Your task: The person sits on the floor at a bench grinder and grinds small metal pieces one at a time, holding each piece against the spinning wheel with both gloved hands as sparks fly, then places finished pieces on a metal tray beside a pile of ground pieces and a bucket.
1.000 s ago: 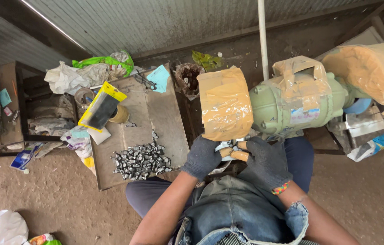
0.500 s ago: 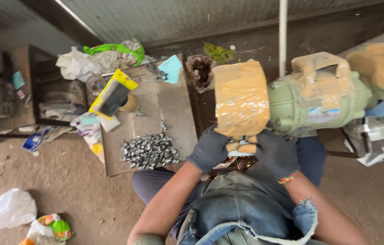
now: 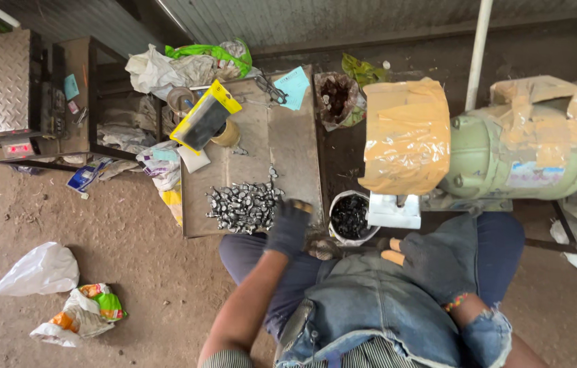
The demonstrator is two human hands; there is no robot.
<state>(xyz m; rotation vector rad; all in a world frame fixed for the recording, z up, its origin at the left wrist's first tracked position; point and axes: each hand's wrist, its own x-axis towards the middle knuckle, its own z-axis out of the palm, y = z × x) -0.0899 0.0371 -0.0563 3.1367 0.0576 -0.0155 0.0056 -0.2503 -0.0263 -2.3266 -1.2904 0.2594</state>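
The left hand (image 3: 288,225), in a dark glove with worn fingertips, is stretched out over the near edge of the low worktop (image 3: 288,150), just beside the heap of small metal pieces (image 3: 244,206) that lies at the front of it. Its fingers are curled downward, but whether the grip has closed on any piece cannot be told from this angle. The right hand (image 3: 431,262), gloved the same way, rests on the person's lap with fingers loosely bent and two bare fingertips poking through the glove; its grip appears to hold nothing. Between the two hands, at the foot of the worktop, stands a small white tub (image 3: 351,218) filled with dark pieces. Right above it sits the green bench grinder (image 3: 520,157), its wheel guard wrapped in tan tape (image 3: 405,136), with a white tool rest just under the guard. Farther back on the worktop lie a yellow-edged packet (image 3: 205,119) and a light blue paper (image 3: 294,85). A white plastic bag (image 3: 39,269) lies on the dirt floor to the left.
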